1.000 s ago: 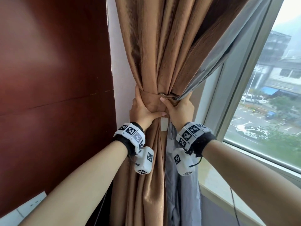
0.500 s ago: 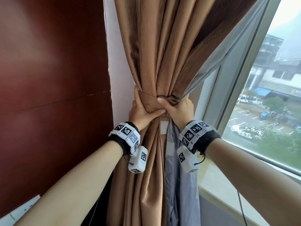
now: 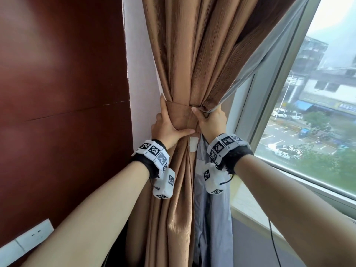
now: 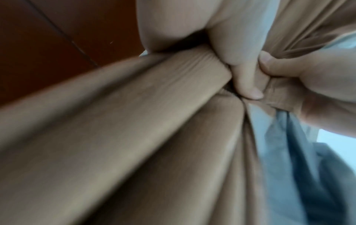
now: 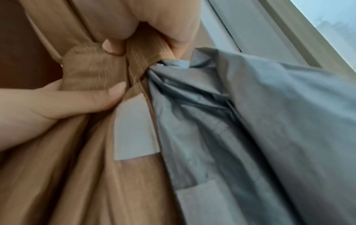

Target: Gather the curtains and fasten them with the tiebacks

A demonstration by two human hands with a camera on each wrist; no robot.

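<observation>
A person's left hand [image 3: 167, 126] and right hand [image 3: 211, 120] each keep a closed grip on the matching brown fabric tieback band [image 3: 180, 116] cinched round the gathered brown ribbed curtain [image 3: 192, 60] and its grey lining [image 3: 210, 205], just left of the window frame [image 3: 269, 93]. The fastening step appears under way; next, the band's ends likely need joining and pressing firm.

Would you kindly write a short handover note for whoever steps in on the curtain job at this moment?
Left hand: grips the tieback around the gathered brown curtain.
Right hand: pinches the tieback's other end against the bundle, grey lining beside it.
Done: curtain gathered, tieback wrapped round it.
Left: whether the ends are fastened cannot be seen; secure them, then let go.
</observation>
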